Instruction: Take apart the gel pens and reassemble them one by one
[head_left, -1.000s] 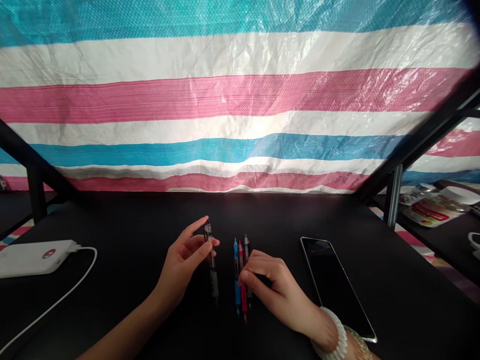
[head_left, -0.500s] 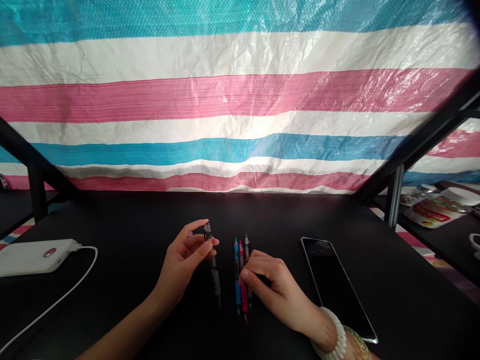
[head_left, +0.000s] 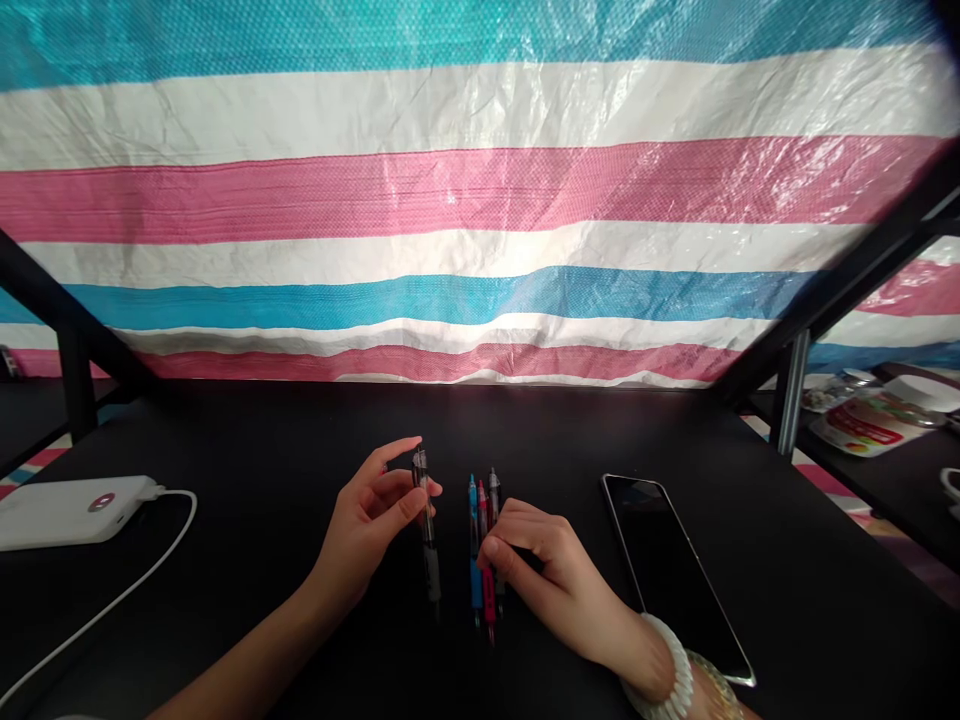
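My left hand (head_left: 375, 510) holds a clear-barrelled pen with a dark grey grip (head_left: 427, 545), pinched between thumb and fingers. The index fingertip rests at the pen's top end, and its tip points down toward the black table. To the right, a blue pen (head_left: 475, 580), a pink pen (head_left: 489, 597) and a grey pen (head_left: 493, 486) lie side by side. My right hand (head_left: 544, 560) lies over them with fingers curled and thumb against the index finger. Its fingertips cover the middle of the pink and grey pens; whether they grip anything is hidden.
A smartphone (head_left: 675, 570) lies right of my right hand. At the far left is a white power bank (head_left: 75, 512) with a white cable (head_left: 161, 555). Black metal bars (head_left: 791, 395) flank the table (head_left: 300, 430), and a striped plastic sheet (head_left: 450, 190) hangs behind. A jar (head_left: 874, 420) stands at right.
The pen in my left hand has swung slightly more upright, its lower end shifting a little left and its top a little right. My right hand and the three lying pens have stayed put.
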